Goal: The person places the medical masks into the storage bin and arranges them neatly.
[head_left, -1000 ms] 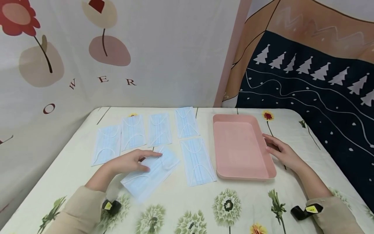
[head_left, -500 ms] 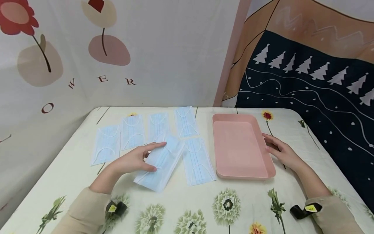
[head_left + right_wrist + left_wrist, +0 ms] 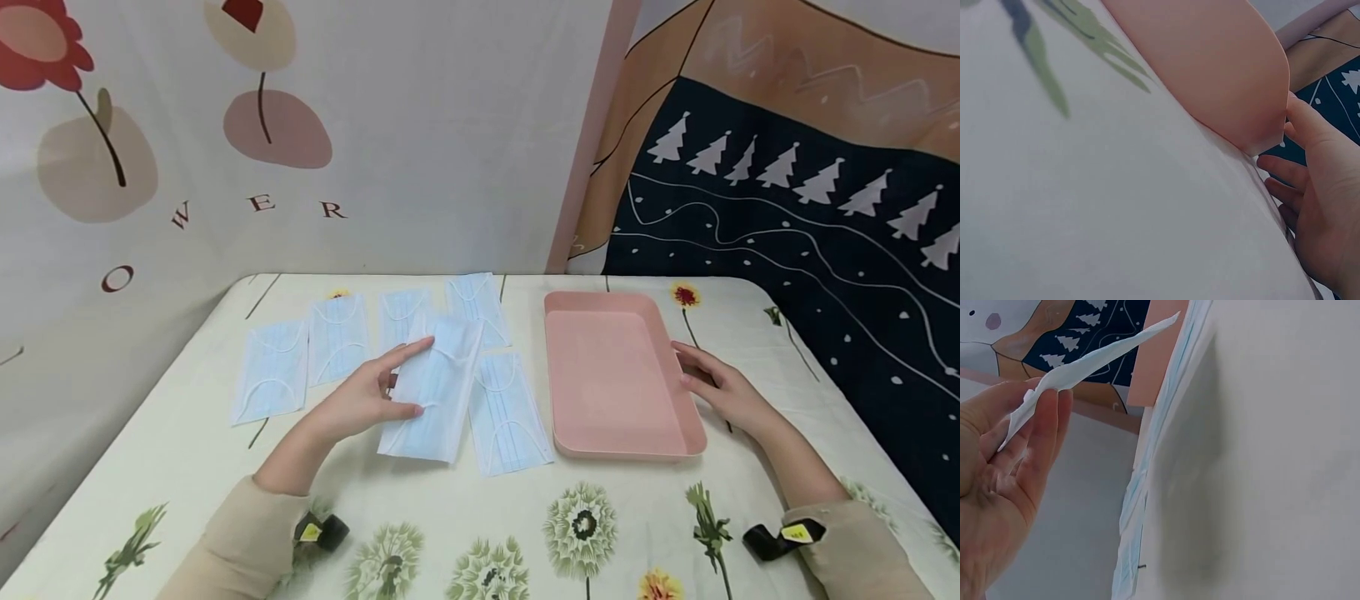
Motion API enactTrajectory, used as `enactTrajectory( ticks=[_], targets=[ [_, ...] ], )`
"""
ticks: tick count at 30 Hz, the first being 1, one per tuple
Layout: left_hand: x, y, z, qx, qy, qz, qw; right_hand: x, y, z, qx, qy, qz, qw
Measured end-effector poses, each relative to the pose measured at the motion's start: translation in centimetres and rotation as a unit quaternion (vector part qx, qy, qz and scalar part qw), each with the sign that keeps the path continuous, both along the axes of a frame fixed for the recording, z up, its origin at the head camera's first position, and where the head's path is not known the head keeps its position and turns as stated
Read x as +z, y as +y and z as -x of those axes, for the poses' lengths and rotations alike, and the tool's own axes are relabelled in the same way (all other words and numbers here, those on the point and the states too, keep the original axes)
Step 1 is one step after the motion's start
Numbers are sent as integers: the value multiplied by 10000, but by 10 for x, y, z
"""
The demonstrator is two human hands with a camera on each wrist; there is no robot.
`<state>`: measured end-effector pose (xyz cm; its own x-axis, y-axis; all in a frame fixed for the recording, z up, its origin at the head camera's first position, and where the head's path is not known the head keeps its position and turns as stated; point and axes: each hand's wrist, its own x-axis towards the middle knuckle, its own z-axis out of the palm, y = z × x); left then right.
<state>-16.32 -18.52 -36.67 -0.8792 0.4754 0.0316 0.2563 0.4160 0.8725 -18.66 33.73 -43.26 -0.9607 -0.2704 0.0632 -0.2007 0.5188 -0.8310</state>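
Note:
My left hand [image 3: 360, 400] pinches a light-blue face mask [image 3: 442, 392] between thumb and fingers. In the left wrist view this mask [image 3: 1094, 365] is seen nearly edge-on, lifted off the table. Behind and beside it lie several flat masks, among them one [image 3: 510, 417] just to its right and one [image 3: 272, 371] at the far left. My right hand [image 3: 723, 387] rests against the right side of a pink tray [image 3: 626, 383], fingers relaxed. In the right wrist view its fingertips touch or nearly touch the tray's wall [image 3: 1229, 69].
A flower-printed cloth [image 3: 465, 517] covers the table. Printed curtains [image 3: 450, 150] rise behind its far edge, with a dark tree-patterned cloth [image 3: 795, 225] at the right. A black wrist device [image 3: 322, 532] sits by each sleeve cuff.
My left hand has raised the mask and carried it right and away from me, turning it more upright. It now overlaps the rear masks in view. The right hand and tray stay put.

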Motion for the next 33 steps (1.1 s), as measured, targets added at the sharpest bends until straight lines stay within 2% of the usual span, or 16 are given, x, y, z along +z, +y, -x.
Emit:
enactTrajectory(
  ticks=[7, 15, 24, 33],
  targets=[
    [1, 15, 3, 66, 22, -457, 9989, 1, -1, 1, 59, 88, -20, 9999],
    [3, 39, 7, -37, -354, -1047, 9939, 1, -2, 0, 52, 74, -99, 9999],
    [5, 67, 16, -172, -497, -1366, 9892, 1, -1, 0, 102, 59, -69, 9999],
    [5, 93, 22, -234, -757, -1861, 9793, 1, 0, -1, 186, 140, -41, 9997]
  ],
)
